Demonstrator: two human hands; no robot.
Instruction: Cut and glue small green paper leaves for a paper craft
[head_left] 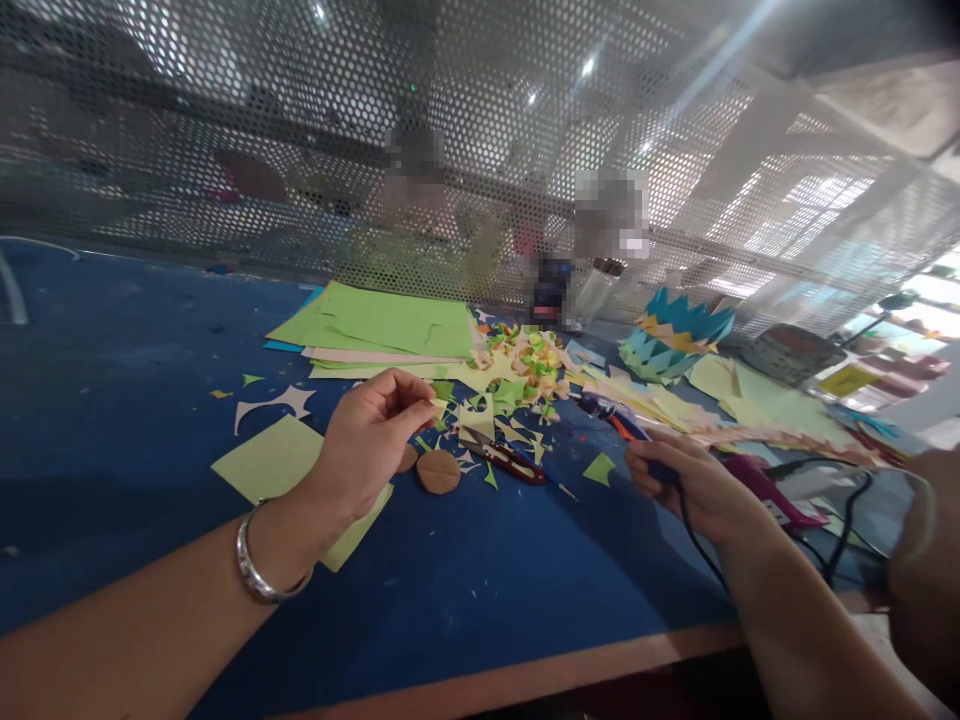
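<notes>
Left hand (379,425): thumb and forefinger pinching a small pale-yellow paper piece (440,407). Right hand (686,480): fingers wrapped around a blue-and-orange plastic glue gun (636,429) above the blue table (525,590). Yellow rectangular label (847,379): too blurred to read.

A blue surface (487,580) with a brown edge (525,673) runs back to a grey perforated screen (300,130). Small bright lights (587,66) glint there, and the glare at far right is perhaps a window (941,275).

The left hand (375,440) partly hides pale paper (270,460)
</notes>
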